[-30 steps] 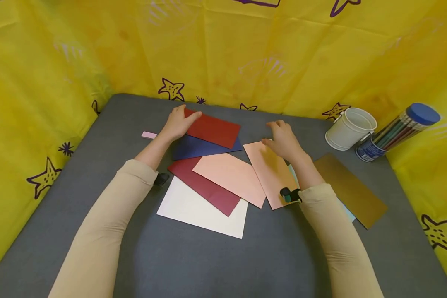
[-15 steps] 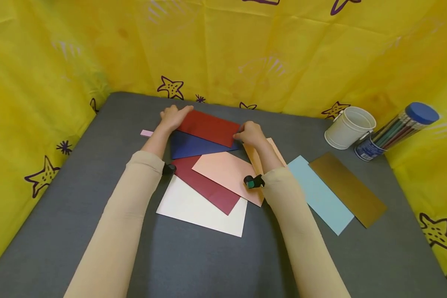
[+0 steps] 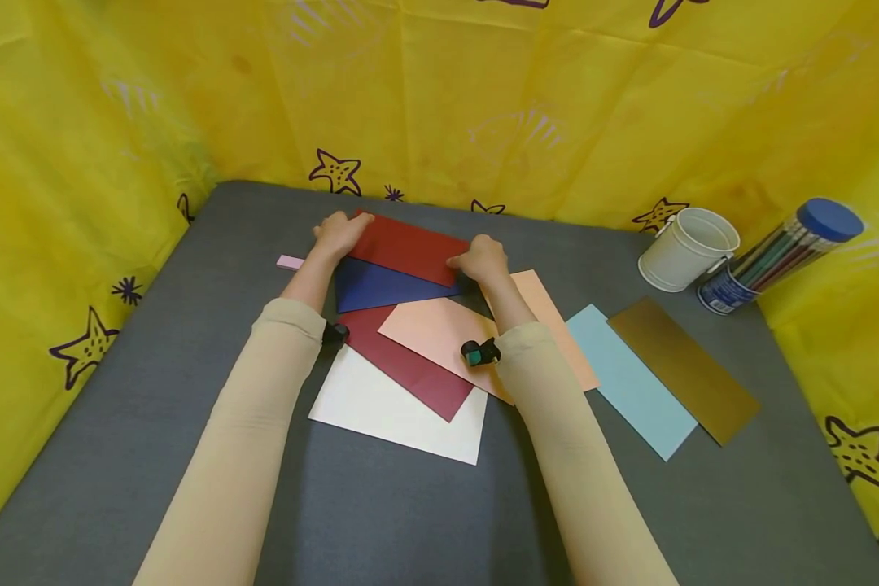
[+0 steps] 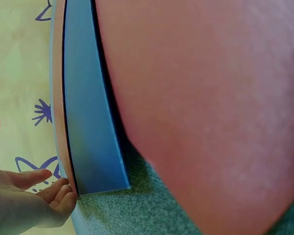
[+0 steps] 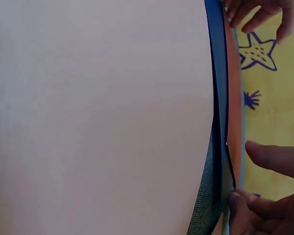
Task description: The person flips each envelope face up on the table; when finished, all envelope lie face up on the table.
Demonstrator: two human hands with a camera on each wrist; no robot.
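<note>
A red paper rectangle (image 3: 413, 248) lies over a blue paper rectangle (image 3: 391, 285) toward the back of the table. My left hand (image 3: 339, 234) touches the red paper's left end, thumb apart from the fingers in the left wrist view. At the other end my right hand (image 3: 482, 262) has its fingertips (image 5: 235, 196) right at the edge. Its thumb (image 5: 272, 156) extends apart from them. Nearer to me, a peach paper (image 3: 439, 330) overlaps a maroon paper (image 3: 410, 366), which covers part of a white paper (image 3: 395, 419).
Another peach paper (image 3: 557, 317) shows beyond my right forearm. Light blue (image 3: 633, 382) and brown (image 3: 684, 370) papers lie further right. Behind them stand a white pail (image 3: 684, 251) and a tub of pencils (image 3: 776, 260). A small pink block (image 3: 290, 262) sits left. Yellow fabric (image 3: 439, 106) surrounds the grey table.
My right hand has moved left from above the right-hand peach paper to the red paper's right end. My left hand has shifted slightly left. The red paper has moved slightly toward the back.
</note>
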